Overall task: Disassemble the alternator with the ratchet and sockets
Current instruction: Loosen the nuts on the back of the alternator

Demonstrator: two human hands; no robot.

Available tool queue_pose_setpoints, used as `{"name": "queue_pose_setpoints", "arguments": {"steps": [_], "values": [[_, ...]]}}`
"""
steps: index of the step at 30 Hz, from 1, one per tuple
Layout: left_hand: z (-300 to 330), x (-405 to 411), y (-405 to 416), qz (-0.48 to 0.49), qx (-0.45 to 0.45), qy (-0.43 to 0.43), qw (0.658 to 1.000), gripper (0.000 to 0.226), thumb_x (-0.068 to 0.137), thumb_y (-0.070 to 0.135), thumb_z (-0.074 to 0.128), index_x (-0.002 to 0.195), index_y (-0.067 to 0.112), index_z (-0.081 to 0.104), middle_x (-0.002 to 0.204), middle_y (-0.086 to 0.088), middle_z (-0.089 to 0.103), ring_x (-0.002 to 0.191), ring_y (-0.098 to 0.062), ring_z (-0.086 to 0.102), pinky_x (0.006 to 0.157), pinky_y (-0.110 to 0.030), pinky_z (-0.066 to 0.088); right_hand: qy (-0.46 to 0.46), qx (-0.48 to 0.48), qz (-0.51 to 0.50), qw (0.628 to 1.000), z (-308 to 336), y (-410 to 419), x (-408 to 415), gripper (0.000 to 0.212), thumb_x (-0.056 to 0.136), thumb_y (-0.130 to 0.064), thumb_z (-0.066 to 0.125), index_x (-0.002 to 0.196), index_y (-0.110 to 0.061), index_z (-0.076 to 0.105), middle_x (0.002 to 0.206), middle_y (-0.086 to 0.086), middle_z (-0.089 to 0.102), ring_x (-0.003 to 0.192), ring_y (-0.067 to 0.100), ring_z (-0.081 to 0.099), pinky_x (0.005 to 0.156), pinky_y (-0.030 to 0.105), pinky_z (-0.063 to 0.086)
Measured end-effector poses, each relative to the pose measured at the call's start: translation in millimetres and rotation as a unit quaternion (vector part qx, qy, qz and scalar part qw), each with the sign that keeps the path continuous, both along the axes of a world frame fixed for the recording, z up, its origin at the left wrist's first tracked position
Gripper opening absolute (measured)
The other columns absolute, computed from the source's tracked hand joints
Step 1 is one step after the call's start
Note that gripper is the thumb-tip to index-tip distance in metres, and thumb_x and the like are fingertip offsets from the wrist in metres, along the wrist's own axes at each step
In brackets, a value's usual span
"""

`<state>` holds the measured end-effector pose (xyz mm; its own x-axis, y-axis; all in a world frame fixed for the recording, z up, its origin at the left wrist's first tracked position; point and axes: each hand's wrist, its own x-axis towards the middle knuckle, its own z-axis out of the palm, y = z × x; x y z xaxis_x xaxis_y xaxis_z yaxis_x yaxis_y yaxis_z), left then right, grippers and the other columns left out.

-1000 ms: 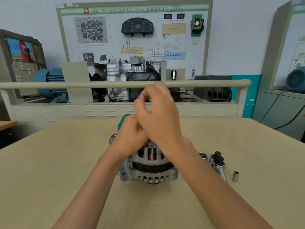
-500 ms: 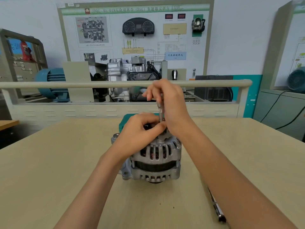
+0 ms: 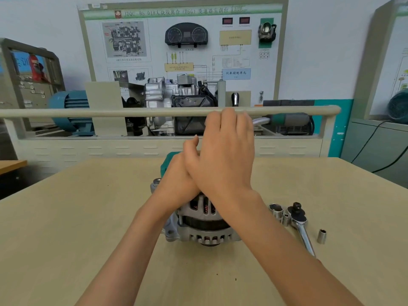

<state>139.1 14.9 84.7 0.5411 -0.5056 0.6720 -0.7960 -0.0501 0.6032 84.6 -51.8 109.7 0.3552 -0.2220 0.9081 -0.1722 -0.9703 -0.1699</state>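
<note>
The fingers [image 3: 228, 117] of my right hand [image 3: 225, 155] are curled over and grip a wrench [image 3: 287, 120]. Its silver shaft and green-grey handle come out from the hand toward the right, almost level. The picture is blurred there, so I cannot see the head of the tool. My left hand [image 3: 176, 182] lies under the right wrist and rests on the top of the alternator [image 3: 205, 230]. Its fingers are hidden, so I cannot tell if they grip something.

The alternator stands on the worktop [image 3: 88, 217] directly below both hands, in the middle and near to me. The fastener must be on its top, under the crossed hands. The long axis of the wrench runs left to right, so I judge that the next swing is horizontal around that point, with the right hand pulling and the left hand steadying the body.

A ratchet [image 3: 300, 226] lies just right of the alternator, with a big socket [image 3: 276, 210] touching its head and a small socket [image 3: 321, 236] a little further right.
</note>
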Motion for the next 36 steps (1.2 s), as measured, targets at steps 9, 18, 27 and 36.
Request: {"name": "queue_pose_setpoints", "arguments": {"steps": [9,18,27,36], "values": [[-0.4,-0.1,-1.9,-0.062,0.02,0.003,0.998,0.036,0.092,0.027,0.058,0.079,-0.007,0.066,0.076,-0.028,0.059,0.069,-0.033,0.052,0.065,-0.036,0.041,-0.02,0.411,0.593,0.692,29.2,-32.5,6.6,0.056,0.091,-0.01,0.038,0.036,-0.018,0.035,0.045,0.001,0.042,0.057,0.014,0.048,0.073,0.019,0.048],[0.9,-2.9,0.3,-0.014,0.003,0.02,1.0,0.029,0.081,-0.007,0.056,0.061,0.013,0.06,0.061,-0.014,0.061,0.061,-0.01,0.048,0.052,-0.028,0.036,-0.016,0.033,0.165,0.986,3.2,-15.6,3.3,0.026,0.082,-0.022,0.039,0.077,-0.007,0.059,0.082,0.005,0.055,0.083,0.022,0.051,0.078,0.029,0.042],[0.5,-2.3,-0.3,-0.036,0.007,0.028,0.999,0.032,0.083,0.004,0.06,0.058,0.023,0.06,0.057,-0.005,0.063,0.055,-0.008,0.05,0.055,-0.025,0.041,-0.073,0.129,0.294,0.944,12.3,-17.9,5.2,0.024,0.076,-0.021,0.045,0.056,-0.008,0.045,0.061,0.002,0.043,0.07,0.019,0.042,0.068,0.028,0.032],[1.1,-2.9,0.0,-0.054,0.026,-0.011,0.998,0.037,0.093,0.018,0.058,0.07,-0.011,0.058,0.065,-0.02,0.048,0.062,-0.017,0.041,0.063,-0.022,0.034,-0.025,0.419,0.639,0.645,26.8,-34.1,10.5,0.062,0.096,-0.014,0.028,0.036,-0.017,0.043,0.044,-0.002,0.046,0.057,0.013,0.052,0.09,0.032,0.045]]}}
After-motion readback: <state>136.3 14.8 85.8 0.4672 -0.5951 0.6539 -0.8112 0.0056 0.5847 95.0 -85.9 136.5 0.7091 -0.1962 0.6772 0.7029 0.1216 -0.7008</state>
